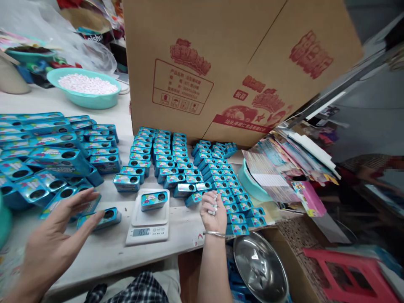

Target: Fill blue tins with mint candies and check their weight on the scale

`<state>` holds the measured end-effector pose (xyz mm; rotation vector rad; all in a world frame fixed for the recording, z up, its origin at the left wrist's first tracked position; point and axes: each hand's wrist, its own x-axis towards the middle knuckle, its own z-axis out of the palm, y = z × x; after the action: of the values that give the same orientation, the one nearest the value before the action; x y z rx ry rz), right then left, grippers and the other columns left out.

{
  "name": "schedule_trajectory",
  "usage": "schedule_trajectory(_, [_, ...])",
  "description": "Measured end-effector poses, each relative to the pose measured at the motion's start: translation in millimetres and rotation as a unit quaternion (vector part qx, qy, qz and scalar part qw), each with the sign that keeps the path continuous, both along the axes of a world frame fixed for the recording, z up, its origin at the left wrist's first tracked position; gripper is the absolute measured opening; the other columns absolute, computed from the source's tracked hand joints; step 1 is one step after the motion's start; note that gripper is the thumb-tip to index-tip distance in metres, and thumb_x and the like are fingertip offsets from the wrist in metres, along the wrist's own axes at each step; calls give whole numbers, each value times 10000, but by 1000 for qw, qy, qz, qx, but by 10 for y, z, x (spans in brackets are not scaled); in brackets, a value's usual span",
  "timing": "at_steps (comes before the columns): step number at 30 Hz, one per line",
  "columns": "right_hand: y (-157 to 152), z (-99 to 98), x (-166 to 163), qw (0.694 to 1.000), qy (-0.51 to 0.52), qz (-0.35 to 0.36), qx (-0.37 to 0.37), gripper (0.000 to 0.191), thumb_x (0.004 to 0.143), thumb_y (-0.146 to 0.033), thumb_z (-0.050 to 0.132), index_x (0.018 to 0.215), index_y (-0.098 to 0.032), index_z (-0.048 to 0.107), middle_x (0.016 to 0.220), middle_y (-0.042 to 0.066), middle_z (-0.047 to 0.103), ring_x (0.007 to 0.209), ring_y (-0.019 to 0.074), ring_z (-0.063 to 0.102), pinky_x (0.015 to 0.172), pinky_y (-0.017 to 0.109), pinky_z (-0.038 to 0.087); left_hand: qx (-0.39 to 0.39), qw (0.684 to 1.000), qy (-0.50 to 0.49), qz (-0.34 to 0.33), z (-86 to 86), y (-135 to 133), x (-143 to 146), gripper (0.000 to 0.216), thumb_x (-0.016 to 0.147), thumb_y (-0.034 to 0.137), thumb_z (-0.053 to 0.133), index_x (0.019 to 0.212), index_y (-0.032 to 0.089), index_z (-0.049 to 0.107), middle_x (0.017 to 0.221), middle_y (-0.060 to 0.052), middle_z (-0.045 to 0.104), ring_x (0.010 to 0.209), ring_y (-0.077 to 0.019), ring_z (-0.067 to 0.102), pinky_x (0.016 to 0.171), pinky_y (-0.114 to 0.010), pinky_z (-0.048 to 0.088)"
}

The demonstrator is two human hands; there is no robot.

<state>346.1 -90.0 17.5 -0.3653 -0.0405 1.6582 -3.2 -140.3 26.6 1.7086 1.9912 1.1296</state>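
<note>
My left hand (58, 235) is open, thumb and fingers spread, beside a small blue box (110, 216) with a dark round hole in its top. Whether the thumb touches that box I cannot tell. A white digital scale (148, 231) stands between my hands, its display lit. Lying on its pan is another blue box (153, 201). Closed fingers of my right hand (213, 214) hold small white candies (214, 204), just in front of the rows of blue boxes (221, 181) on the right.
Piled blue boxes (59, 155) crowd the left. A turquoise bowl (91, 99) of pale pink-white candies sits behind them. One large cardboard box (221, 54) rises at the back. At right are paper sheets (277, 164), a metal bowl (260, 265) below the table edge and a red stool (350, 273).
</note>
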Motion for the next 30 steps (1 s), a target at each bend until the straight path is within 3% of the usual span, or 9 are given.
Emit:
schedule_trajectory(5, [9,-26,-61,1000,-13,1,27,86,934,-218,492,849,-215,501,680,-73,459,450,39,339,370,123,310,-11,994,-62,-84,12,132,204,604,801,609,590,1320,317,491,1264,-11,619,1121,-268,609,1007,-463,497])
schedule_trajectory(11, [87,-52,-250,1000,-12,12,0,114,918,-274,536,834,-205,503,646,-84,443,429,31,330,345,103,259,11,972,53,-229,-371,409,567,728,825,495,605,1448,234,332,1435,-110,481,1313,-302,460,1068,-465,425])
schedule_trajectory(14, [115,-89,-351,999,-23,17,-27,123,873,-263,597,805,-204,514,628,-80,464,447,38,372,355,102,284,-30,969,89,-229,-560,490,719,645,840,407,570,1416,205,362,1390,-137,523,1261,-323,517,987,-459,476])
schedule_trajectory(17, [124,-130,-476,995,-14,-14,-99,130,865,-239,594,760,-196,531,629,-59,533,519,52,498,458,132,435,-58,978,50,-193,-588,513,784,464,853,403,558,1279,240,473,1200,-85,647,1055,-276,648,837,-371,531])
schedule_trajectory(20, [131,-148,-638,980,-3,-69,-186,193,906,-253,520,728,-190,558,666,-25,627,637,87,626,673,259,570,-3,981,-11,-192,-428,512,779,390,832,443,603,1160,242,537,1076,-51,659,972,-232,655,811,-319,522])
schedule_trajectory(23, [151,-135,-809,972,8,-74,-224,232,916,-289,494,727,-190,586,743,9,698,765,131,690,818,377,575,60,970,-22,-236,-152,528,746,325,845,426,598,1114,244,586,1035,-45,635,950,-214,632,822,-311,512])
schedule_trajectory(27, [200,-88,-994,965,48,-63,-250,266,925,-333,469,740,-189,594,798,48,731,849,163,709,826,388,564,80,952,26,-294,227,597,729,339,860,438,577,1160,287,622,1041,-38,625,928,-204,624,801,-291,519])
schedule_trajectory(30, [237,-64,-1086,965,59,-53,-248,276,941,-344,437,756,-193,576,813,49,740,826,172,712,779,392,568,63,937,103,-329,387,697,787,362,871,440,539,1203,323,624,1092,-40,618,934,-216,624,798,-299,519])
